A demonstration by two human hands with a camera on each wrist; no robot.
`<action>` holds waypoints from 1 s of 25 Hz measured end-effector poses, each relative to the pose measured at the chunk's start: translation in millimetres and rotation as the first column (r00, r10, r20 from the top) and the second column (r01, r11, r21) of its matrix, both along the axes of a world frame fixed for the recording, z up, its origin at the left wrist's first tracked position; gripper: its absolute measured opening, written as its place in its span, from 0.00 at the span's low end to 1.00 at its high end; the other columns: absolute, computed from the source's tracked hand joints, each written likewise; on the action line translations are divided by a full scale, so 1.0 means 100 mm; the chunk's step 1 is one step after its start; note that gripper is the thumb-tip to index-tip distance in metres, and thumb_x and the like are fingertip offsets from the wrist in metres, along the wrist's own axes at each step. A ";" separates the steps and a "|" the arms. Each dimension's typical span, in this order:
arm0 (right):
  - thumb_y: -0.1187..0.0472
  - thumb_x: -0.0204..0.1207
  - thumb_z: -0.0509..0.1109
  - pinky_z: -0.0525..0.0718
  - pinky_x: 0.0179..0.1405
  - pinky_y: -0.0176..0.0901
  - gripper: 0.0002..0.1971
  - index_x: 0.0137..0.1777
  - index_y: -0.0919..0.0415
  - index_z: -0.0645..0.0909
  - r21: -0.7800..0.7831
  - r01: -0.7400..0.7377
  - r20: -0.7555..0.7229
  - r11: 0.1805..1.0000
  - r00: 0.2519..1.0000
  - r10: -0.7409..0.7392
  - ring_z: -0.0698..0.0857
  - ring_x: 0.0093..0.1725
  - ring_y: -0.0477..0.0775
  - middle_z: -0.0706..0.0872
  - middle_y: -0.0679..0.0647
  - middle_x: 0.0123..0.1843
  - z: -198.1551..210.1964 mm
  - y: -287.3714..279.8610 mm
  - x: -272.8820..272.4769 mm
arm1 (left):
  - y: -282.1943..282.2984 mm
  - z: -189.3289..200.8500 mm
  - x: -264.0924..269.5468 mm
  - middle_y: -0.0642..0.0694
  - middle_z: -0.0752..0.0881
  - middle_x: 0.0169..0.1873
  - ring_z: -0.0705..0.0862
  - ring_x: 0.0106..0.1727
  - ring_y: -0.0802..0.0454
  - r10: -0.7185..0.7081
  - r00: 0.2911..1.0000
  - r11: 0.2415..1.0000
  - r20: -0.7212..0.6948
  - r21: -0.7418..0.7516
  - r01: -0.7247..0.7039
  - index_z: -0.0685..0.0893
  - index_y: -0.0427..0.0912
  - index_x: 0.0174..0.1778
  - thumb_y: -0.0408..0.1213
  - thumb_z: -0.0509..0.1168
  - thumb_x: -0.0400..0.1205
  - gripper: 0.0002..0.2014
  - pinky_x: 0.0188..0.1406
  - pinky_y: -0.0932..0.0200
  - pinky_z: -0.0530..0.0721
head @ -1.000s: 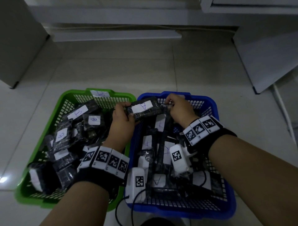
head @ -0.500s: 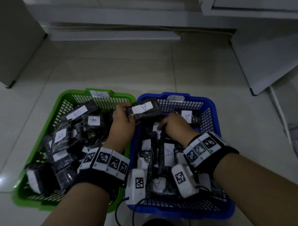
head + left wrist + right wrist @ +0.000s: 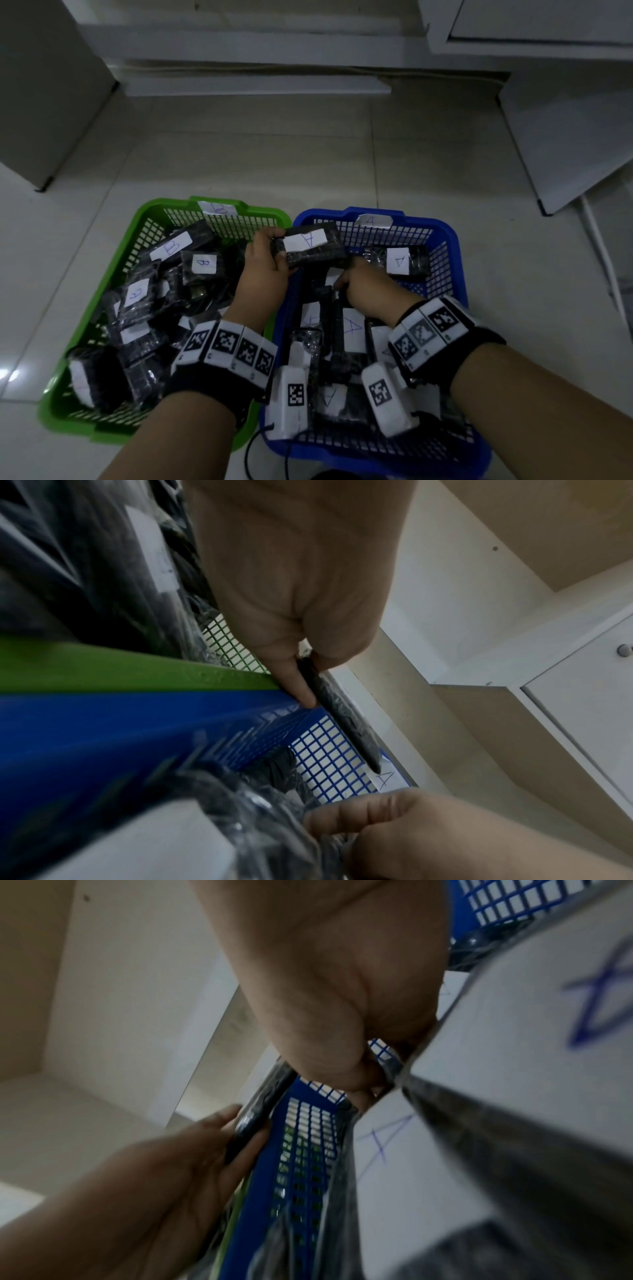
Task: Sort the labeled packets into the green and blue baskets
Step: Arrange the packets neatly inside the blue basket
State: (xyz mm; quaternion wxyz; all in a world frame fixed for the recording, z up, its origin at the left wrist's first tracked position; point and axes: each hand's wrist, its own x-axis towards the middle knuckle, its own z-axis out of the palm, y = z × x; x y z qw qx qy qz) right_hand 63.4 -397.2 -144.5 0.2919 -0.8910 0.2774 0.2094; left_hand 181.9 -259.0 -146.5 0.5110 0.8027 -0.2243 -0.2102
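A green basket (image 3: 154, 207) tagged B holds several black packets with B labels (image 3: 170, 247). Beside it on the right, a blue basket (image 3: 445, 228) tagged A holds packets with A labels (image 3: 352, 329). My left hand (image 3: 263, 270) grips one end of a black packet labeled A (image 3: 308, 244) above the seam between the two baskets, and the left wrist view shows this packet (image 3: 339, 715) edge-on. My right hand (image 3: 366, 287) is down in the blue basket with its fingers (image 3: 359, 815) curled on a long black packet (image 3: 337, 318) there.
The baskets sit on a pale tiled floor (image 3: 257, 154). White cabinets (image 3: 531, 27) stand behind, a grey unit (image 3: 44, 85) is at the left, and a white board (image 3: 565, 137) leans at the right. A black cable (image 3: 250, 448) trails at the near edge.
My right hand has let go of the far end of the A packet and dropped into the blue basket onto another packet. The left hand still holds the A packet in place.
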 end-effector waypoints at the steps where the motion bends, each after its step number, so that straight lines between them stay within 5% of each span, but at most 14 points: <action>1: 0.69 0.80 0.60 0.74 0.69 0.47 0.18 0.68 0.67 0.79 0.000 -0.005 0.017 1.000 1.000 0.005 0.75 0.68 0.65 0.74 0.66 0.71 0.01 -0.03 0.00 | -0.01 0.03 -0.01 0.44 0.69 0.66 0.80 0.59 0.43 0.009 1.000 1.000 0.016 0.016 -0.010 0.71 0.59 0.58 0.28 0.56 0.84 0.17 0.58 0.38 0.85; 3: 0.72 0.80 0.60 0.69 0.71 0.43 0.21 0.73 0.64 0.76 0.018 -0.029 0.051 0.999 0.998 0.028 0.72 0.70 0.64 0.69 0.65 0.73 0.05 -0.08 -0.06 | -0.01 0.11 -0.08 0.44 0.69 0.65 0.79 0.55 0.47 0.023 0.998 0.997 0.066 0.067 -0.028 0.72 0.52 0.63 0.28 0.55 0.84 0.15 0.59 0.48 0.82; 6: 0.72 0.79 0.58 0.74 0.65 0.43 0.23 0.73 0.60 0.76 0.079 0.074 0.149 0.994 0.985 -0.085 0.76 0.68 0.62 0.76 0.61 0.71 0.14 -0.17 -0.20 | -0.08 0.31 -0.19 0.46 0.70 0.62 0.73 0.53 0.54 -0.048 0.981 0.984 0.189 0.176 0.014 0.74 0.47 0.65 0.27 0.56 0.84 0.16 0.56 0.61 0.72; 9: 0.68 0.78 0.63 0.83 0.55 0.47 0.18 0.67 0.55 0.75 0.267 0.344 0.341 0.900 0.840 -0.422 0.84 0.57 0.59 0.84 0.58 0.60 0.17 -0.23 -0.31 | -0.25 0.37 -0.22 0.45 0.72 0.62 0.76 0.54 0.50 -0.140 0.970 0.970 0.198 0.222 0.095 0.76 0.49 0.64 0.28 0.57 0.83 0.17 0.58 0.57 0.77; 12: 0.69 0.78 0.63 0.88 0.55 0.55 0.15 0.59 0.52 0.80 0.450 0.351 0.344 0.821 0.781 -0.522 0.87 0.51 0.58 0.84 0.58 0.58 0.13 -0.31 -0.30 | -0.43 0.30 -0.21 0.40 0.75 0.65 0.80 0.59 0.41 -0.184 0.964 0.946 0.192 0.302 0.121 0.76 0.49 0.67 0.29 0.58 0.83 0.18 0.64 0.48 0.80; 17: 0.65 0.79 0.62 0.79 0.68 0.50 0.19 0.68 0.52 0.80 0.232 0.245 0.295 0.941 0.904 -0.308 0.81 0.64 0.58 0.79 0.59 0.69 0.04 -0.40 -0.20 | -0.55 0.17 -0.29 0.41 0.52 0.83 0.59 0.81 0.41 -0.475 0.846 0.760 0.240 0.597 0.257 0.67 0.44 0.79 0.34 0.60 0.84 0.25 0.76 0.53 0.64; 21: 0.68 0.78 0.64 0.77 0.70 0.50 0.17 0.65 0.59 0.83 0.080 0.275 0.160 0.958 0.945 -0.285 0.79 0.68 0.61 0.79 0.58 0.70 0.06 -0.47 -0.22 | -0.51 0.04 -0.29 0.42 0.68 0.72 0.69 0.71 0.39 -0.613 0.744 0.672 0.267 0.672 0.312 0.76 0.48 0.73 0.35 0.61 0.82 0.21 0.74 0.51 0.68; 25: 0.71 0.76 0.63 0.71 0.73 0.52 0.21 0.70 0.63 0.77 -0.156 0.238 0.027 0.959 0.971 -0.237 0.71 0.70 0.65 0.71 0.61 0.72 -0.03 -0.54 -0.41 | -0.57 0.03 -0.29 0.45 0.66 0.75 0.68 0.74 0.42 -0.720 0.678 0.517 0.147 0.765 0.383 0.72 0.52 0.76 0.42 0.59 0.83 0.23 0.72 0.43 0.71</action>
